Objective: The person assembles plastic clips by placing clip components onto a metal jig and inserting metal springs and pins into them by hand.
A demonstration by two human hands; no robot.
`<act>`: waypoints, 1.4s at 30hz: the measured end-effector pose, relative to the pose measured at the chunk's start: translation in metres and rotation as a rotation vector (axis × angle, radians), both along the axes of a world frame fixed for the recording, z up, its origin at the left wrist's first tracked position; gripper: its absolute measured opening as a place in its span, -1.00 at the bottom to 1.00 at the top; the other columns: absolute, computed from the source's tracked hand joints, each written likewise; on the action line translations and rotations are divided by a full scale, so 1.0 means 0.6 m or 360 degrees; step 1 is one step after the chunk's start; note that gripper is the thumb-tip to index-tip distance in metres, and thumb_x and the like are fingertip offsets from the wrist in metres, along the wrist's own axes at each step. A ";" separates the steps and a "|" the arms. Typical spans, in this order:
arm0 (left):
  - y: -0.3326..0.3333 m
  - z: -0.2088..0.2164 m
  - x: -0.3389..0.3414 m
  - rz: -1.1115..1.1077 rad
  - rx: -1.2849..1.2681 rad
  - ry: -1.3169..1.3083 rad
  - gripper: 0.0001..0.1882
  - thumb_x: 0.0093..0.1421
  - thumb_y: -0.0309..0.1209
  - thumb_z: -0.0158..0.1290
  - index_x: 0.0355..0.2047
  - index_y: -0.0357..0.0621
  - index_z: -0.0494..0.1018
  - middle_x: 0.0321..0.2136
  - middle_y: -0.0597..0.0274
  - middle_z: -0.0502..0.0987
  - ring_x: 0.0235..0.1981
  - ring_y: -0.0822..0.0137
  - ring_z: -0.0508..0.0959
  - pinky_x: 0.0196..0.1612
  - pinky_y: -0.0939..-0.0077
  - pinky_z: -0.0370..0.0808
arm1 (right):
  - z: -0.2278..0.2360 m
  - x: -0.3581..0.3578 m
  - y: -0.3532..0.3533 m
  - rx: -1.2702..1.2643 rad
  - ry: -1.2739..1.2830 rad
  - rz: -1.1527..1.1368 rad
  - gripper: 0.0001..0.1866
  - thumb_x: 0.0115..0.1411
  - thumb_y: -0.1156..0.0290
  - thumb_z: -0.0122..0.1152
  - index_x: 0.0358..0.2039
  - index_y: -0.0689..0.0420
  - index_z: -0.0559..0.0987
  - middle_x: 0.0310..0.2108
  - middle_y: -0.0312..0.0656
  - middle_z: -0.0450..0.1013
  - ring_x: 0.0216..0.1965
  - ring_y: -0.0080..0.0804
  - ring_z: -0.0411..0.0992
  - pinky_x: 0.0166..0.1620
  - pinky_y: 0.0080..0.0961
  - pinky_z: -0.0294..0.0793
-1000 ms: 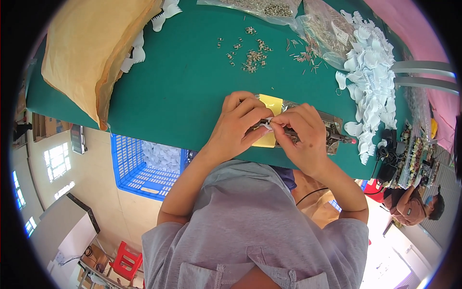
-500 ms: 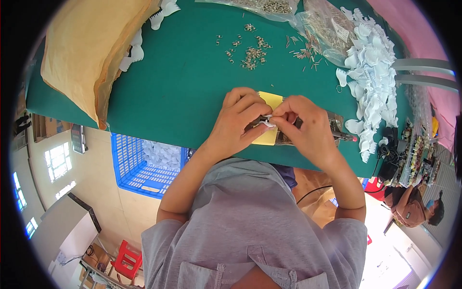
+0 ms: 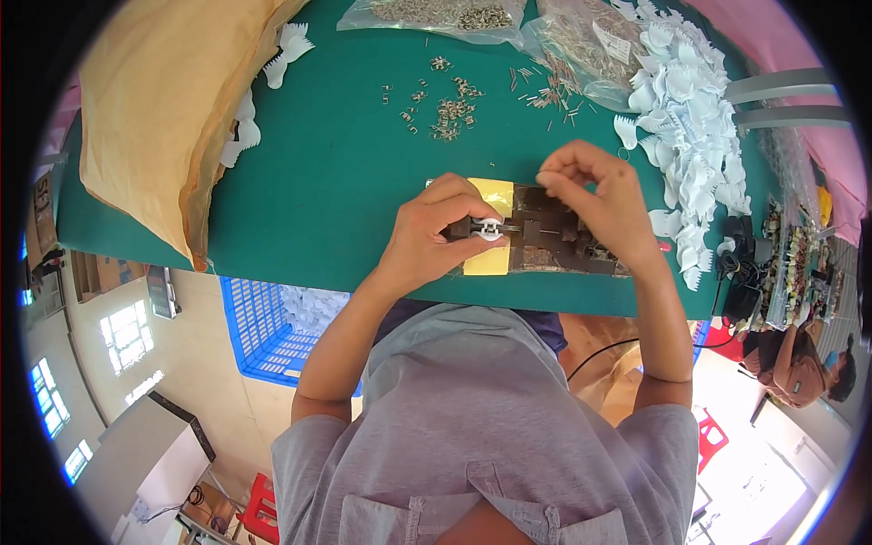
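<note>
My left hand (image 3: 427, 238) pinches a small white plastic clip piece (image 3: 490, 234) between thumb and fingers, at the tip of a dark metal fixture (image 3: 554, 236). Under the clip lies a yellow plate (image 3: 488, 263) that is part of this fixture. My right hand (image 3: 601, 195) hovers over the fixture's far right side, apart from the clip. Its thumb and fingertips are drawn together, and whether a tiny part is between them cannot be seen. Small metal springs (image 3: 451, 118) lie in a loose heap beyond, with thin metal pins (image 3: 556, 94) to their right.
White toothed plastic pieces (image 3: 681, 118) form a long pile at the right. Clear bags (image 3: 590, 41) of metal parts lie at the back. A big yellowish sack (image 3: 150, 118) stands at the left. Below the table edge sits a blue basket (image 3: 259, 327). A person works far right.
My right hand has let go of the white clip and moved up and right. My left hand keeps hold of the clip, and more of the fixture shows.
</note>
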State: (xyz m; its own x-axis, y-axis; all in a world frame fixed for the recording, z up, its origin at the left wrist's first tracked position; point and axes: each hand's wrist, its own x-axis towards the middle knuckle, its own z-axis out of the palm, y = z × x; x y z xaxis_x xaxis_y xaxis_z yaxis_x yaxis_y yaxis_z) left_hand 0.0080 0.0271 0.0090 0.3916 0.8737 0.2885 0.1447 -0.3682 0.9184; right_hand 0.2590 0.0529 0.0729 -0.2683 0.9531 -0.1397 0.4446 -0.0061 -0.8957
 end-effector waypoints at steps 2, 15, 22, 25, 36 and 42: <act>-0.001 0.002 -0.001 -0.0022 -0.0003 0.0021 -0.70 -0.04 -0.59 0.50 -0.28 -0.18 0.69 -0.32 0.27 0.63 -0.21 0.32 0.60 -0.18 0.46 0.52 | 0.005 0.017 0.001 0.0031 -0.0209 -0.0139 -0.89 0.28 0.45 0.37 -0.26 0.23 0.67 -0.41 -0.29 0.62 -0.38 -0.63 0.54 -0.24 -0.58 0.57; -0.005 0.001 0.001 0.0023 -0.0084 -0.0052 -0.71 -0.02 -0.48 0.49 -0.30 -0.19 0.64 -0.35 0.27 0.61 -0.27 0.31 0.55 -0.23 0.43 0.46 | -0.073 0.039 0.103 0.0501 -0.0748 -0.0080 -0.90 0.21 0.46 0.36 -0.26 0.12 0.71 -0.27 -0.14 0.66 -0.28 -0.13 0.65 -0.18 -0.23 0.62; -0.001 -0.001 0.000 0.0021 0.0013 -0.0040 -0.71 -0.01 -0.48 0.50 -0.31 -0.20 0.63 -0.35 0.26 0.60 -0.29 0.31 0.54 -0.27 0.45 0.45 | -0.077 0.025 0.092 0.0843 -0.0920 0.0039 -0.85 0.24 0.49 0.36 -0.19 0.19 0.74 -0.25 -0.10 0.64 -0.29 -0.09 0.63 -0.18 -0.28 0.62; -0.001 -0.003 0.001 0.0010 -0.0008 -0.0057 -0.70 -0.01 -0.47 0.50 -0.31 -0.20 0.62 -0.36 0.26 0.59 -0.30 0.31 0.54 -0.28 0.45 0.45 | -0.076 0.028 0.089 0.0938 -0.0950 0.0127 -0.86 0.24 0.49 0.36 -0.19 0.19 0.74 -0.25 -0.09 0.62 -0.28 -0.03 0.62 -0.17 -0.24 0.62; -0.003 -0.004 -0.001 0.0026 -0.0038 -0.0054 -0.70 -0.02 -0.47 0.50 -0.30 -0.20 0.62 -0.36 0.25 0.59 -0.29 0.30 0.53 -0.27 0.43 0.44 | -0.081 0.035 0.103 0.0360 -0.0672 -0.0255 -0.82 0.20 0.38 0.44 -0.28 0.23 0.70 -0.32 -0.13 0.66 -0.34 -0.33 0.64 -0.20 -0.41 0.63; -0.004 0.000 0.001 0.0022 -0.0018 -0.0060 -0.70 -0.02 -0.47 0.50 -0.30 -0.20 0.63 -0.37 0.25 0.58 -0.30 0.29 0.53 -0.28 0.43 0.44 | -0.084 0.024 0.116 0.0251 -0.0937 -0.0129 -0.81 0.16 0.32 0.41 -0.36 0.18 0.68 -0.31 -0.08 0.65 -0.30 -0.17 0.66 -0.19 -0.25 0.63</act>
State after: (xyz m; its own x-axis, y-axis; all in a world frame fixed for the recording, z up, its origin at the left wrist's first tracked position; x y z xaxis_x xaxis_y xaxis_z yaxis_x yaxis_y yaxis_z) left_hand 0.0087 0.0244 0.0087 0.3688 0.8822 0.2928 0.1149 -0.3559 0.9274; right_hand 0.2735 0.1226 0.0227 -0.1148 0.9885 -0.0983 0.8687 0.0519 -0.4926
